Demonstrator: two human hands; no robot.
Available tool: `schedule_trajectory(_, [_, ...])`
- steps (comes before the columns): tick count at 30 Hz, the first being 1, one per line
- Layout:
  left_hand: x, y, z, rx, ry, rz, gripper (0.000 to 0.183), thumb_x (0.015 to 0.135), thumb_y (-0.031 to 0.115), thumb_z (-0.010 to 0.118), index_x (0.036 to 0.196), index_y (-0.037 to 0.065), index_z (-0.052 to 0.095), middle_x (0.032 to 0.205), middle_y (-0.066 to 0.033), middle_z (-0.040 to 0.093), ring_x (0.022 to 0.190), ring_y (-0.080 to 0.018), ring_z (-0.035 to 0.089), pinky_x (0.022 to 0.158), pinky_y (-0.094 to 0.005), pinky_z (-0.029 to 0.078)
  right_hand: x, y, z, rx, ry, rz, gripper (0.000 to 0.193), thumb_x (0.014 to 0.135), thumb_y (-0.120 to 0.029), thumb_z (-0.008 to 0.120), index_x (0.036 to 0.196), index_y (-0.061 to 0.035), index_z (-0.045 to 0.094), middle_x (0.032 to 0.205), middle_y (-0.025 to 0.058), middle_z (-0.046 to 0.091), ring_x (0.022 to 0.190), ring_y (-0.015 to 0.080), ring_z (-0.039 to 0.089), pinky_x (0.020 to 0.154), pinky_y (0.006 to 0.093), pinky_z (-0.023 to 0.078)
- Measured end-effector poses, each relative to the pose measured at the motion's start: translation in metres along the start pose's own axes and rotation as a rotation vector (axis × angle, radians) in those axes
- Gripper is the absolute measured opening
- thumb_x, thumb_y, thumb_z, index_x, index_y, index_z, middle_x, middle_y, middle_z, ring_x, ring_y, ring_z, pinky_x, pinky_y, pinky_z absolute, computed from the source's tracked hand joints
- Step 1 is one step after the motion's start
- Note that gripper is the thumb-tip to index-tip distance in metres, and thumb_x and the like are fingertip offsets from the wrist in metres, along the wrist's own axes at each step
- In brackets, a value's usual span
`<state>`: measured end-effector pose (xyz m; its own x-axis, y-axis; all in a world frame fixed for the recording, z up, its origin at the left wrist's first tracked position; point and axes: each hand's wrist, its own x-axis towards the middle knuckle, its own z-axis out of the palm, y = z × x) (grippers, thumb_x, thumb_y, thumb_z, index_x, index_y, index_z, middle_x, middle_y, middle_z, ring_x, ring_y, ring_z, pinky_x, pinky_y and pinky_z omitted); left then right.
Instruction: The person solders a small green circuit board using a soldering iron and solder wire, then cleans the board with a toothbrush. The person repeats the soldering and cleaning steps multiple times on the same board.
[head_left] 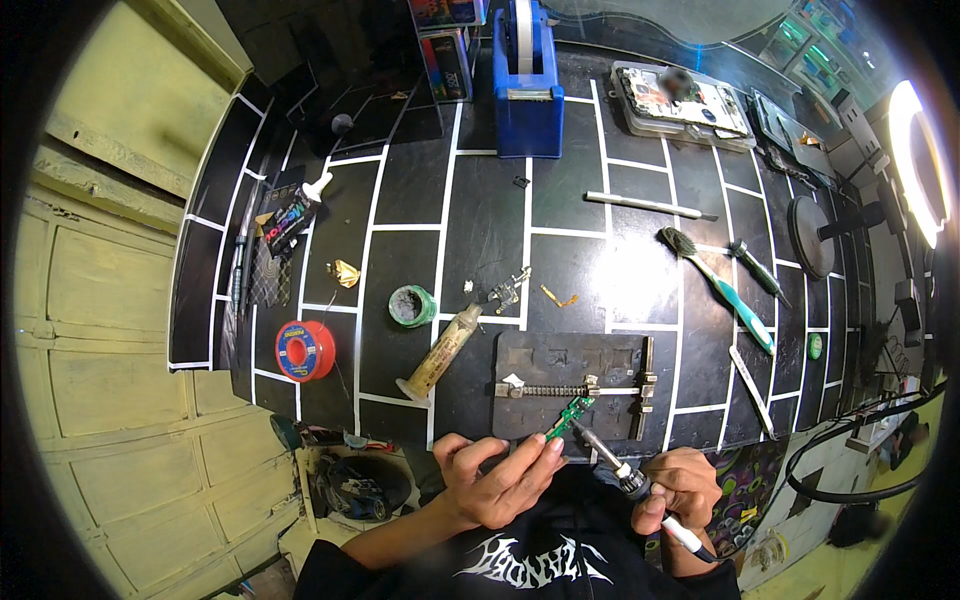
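Observation:
My left hand [500, 480] pinches a small green circuit board [568, 418] by its lower end, at the front edge of the table. A soldering iron [612, 462] is gripped in my right hand [680, 485], its metal tip slanting up and left to the board. Whether the tip touches the board I cannot tell. Just behind the board lies a dark metal holder plate [540, 358] with a spring-loaded rod across it.
Left of the plate are a syringe [440, 352], a green-rimmed jar [412, 306] and a red solder spool [305, 350]. To the right lie a toothbrush [728, 295] and tweezers [752, 390]. A blue tape dispenser [528, 110] and a ring lamp [918, 165] stand farther back.

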<state>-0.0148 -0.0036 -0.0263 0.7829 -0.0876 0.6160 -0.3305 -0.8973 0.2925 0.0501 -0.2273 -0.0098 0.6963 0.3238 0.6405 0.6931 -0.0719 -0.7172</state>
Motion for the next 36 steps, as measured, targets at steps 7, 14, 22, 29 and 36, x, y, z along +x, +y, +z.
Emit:
schedule_trajectory(7, [0.0009, 0.0001, -0.0006, 0.002, -0.005, 0.003, 0.035, 0.079, 0.028, 0.084, 0.113, 0.022, 0.079, 0.117, 0.0138, 0.066, 0.095, -0.015, 0.049, 0.083, -0.0358, 0.033, -0.0013, -0.0004, -0.0021, -0.019, -0.039, 0.012, 0.009, 0.099, -0.01, 0.051, 0.097, -0.0086, 0.043, 0.059, 0.0067, 0.054, 0.044, 0.0189, 0.059, 0.042, 0.0322, 0.047])
schedule_trajectory(14, [0.0015, 0.0003, -0.0005, 0.006, -0.004, 0.005, 0.035, 0.078, 0.028, 0.084, 0.112, 0.022, 0.079, 0.117, 0.0139, 0.066, 0.096, -0.0151, 0.049, 0.083, -0.0358, 0.033, 0.0, -0.0015, -0.0023, -0.027, -0.051, 0.013, 0.012, 0.098, -0.01, 0.052, 0.093, -0.0087, 0.042, 0.06, 0.0065, 0.054, 0.044, 0.0188, 0.059, 0.042, 0.0322, 0.048])
schedule_trajectory(22, [0.0014, -0.0001, 0.0003, 0.007, -0.002, 0.01, 0.035, 0.079, 0.028, 0.084, 0.112, 0.022, 0.079, 0.116, 0.0139, 0.066, 0.096, -0.0151, 0.049, 0.083, -0.0357, 0.033, -0.0042, 0.0004, -0.0028, 0.003, -0.04, 0.046, 0.027, 0.101, -0.015, 0.051, 0.077, -0.0054, 0.043, 0.058, 0.0069, 0.055, 0.044, 0.0204, 0.059, 0.042, 0.032, 0.048])
schedule_trajectory(29, [0.0015, -0.0001, -0.0007, 0.001, -0.004, 0.007, 0.034, 0.079, 0.028, 0.084, 0.112, 0.021, 0.079, 0.116, 0.0137, 0.066, 0.096, -0.015, 0.049, 0.083, -0.0357, 0.033, -0.0043, 0.0003, -0.0019, 0.012, -0.018, 0.039, 0.025, 0.1, -0.012, 0.052, 0.077, -0.0054, 0.042, 0.058, 0.0083, 0.056, 0.044, 0.0211, 0.059, 0.042, 0.032, 0.048])
schedule_trajectory(36, [0.0009, 0.0, 0.0008, 0.0, 0.004, 0.002, 0.035, 0.078, 0.028, 0.085, 0.112, 0.021, 0.079, 0.116, 0.014, 0.067, 0.095, -0.015, 0.049, 0.083, -0.0356, 0.033, 0.0001, -0.0023, -0.0042, 0.019, -0.064, 0.071, 0.024, 0.094, -0.006, 0.054, 0.075, -0.0056, 0.038, 0.059, 0.0092, 0.056, 0.044, 0.0217, 0.059, 0.041, 0.0323, 0.047])
